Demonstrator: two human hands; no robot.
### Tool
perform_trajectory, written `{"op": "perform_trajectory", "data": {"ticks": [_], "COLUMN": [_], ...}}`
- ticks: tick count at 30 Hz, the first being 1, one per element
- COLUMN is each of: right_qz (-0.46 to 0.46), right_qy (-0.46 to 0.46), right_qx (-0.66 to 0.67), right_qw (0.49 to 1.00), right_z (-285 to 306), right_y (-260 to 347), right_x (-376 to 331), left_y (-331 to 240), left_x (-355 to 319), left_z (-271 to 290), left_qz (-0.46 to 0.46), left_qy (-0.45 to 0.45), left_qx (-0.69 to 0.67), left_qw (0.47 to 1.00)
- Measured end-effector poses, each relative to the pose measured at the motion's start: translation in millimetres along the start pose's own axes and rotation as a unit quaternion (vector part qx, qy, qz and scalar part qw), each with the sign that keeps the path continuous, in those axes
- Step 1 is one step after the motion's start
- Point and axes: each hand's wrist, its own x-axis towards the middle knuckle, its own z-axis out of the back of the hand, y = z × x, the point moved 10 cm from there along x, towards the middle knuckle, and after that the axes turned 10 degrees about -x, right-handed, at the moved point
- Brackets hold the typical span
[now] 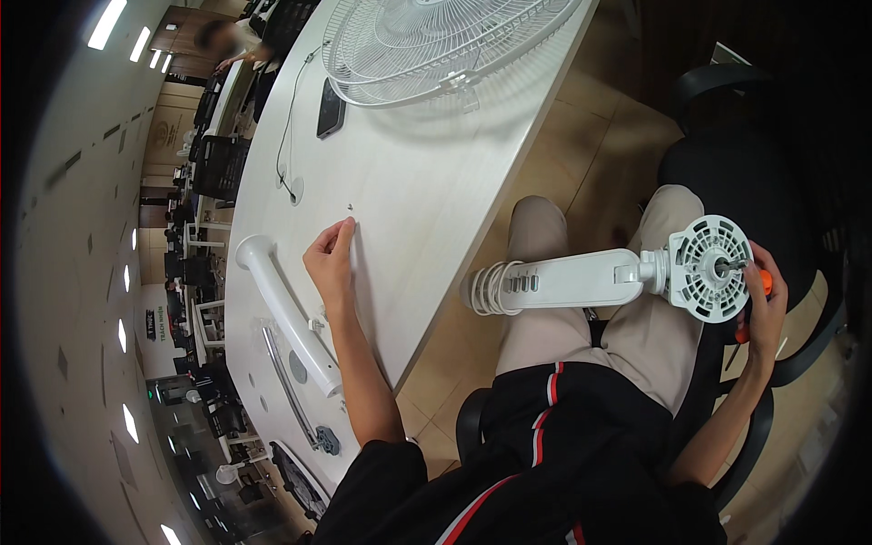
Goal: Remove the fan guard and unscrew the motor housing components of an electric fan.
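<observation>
Across my lap lies a white fan body (563, 280), its round slotted motor front (711, 270) facing up at the right, with a metal shaft in its middle. White cord (493, 289) is wrapped around its other end. At the motor's right edge, my right hand (767, 313) is closed around an orange-and-black handled screwdriver (767, 282), mostly hidden by the fingers. My left hand (331, 259) is over the white table, thumb and fingers pinched together. A tiny metal piece, perhaps a screw (351, 207), shows just beyond those fingertips; whether something is between them is hidden.
A white fan grille (445, 45) stands on the table's (409, 163) far part, beside a black phone (331, 109). Left of my forearm lie a white tube (286, 313), a metal rod (289, 386) and a grey part (326, 440). A black chair (754, 173) is at right.
</observation>
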Motion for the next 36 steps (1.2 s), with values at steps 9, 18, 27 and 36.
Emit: {"op": "perform_trajectory", "data": {"ticks": [9, 18, 27, 36], "right_qz": [0.083, -0.059, -0.046, -0.035], "right_qy": [0.005, 0.051, 0.055, 0.051], "right_qx": [0.015, 0.059, 0.074, 0.062], "right_qw": [0.996, 0.995, 0.995, 0.996], "right_z": [-1, -7, -4, -4], "right_y": [15, 26, 27, 28], "right_x": [-5, -15, -15, -14], "left_y": [-95, -210, -210, -217], "left_x": [-59, -243, -279, -281], "left_z": [-14, -279, -356, -358], "left_qz": [-0.119, -0.264, -0.31, -0.326], "left_qy": [-0.032, 0.431, 0.508, 0.498], "left_qx": [-0.071, -0.159, -0.057, -0.019], "left_qw": [0.99, 0.848, 0.801, 0.804]}}
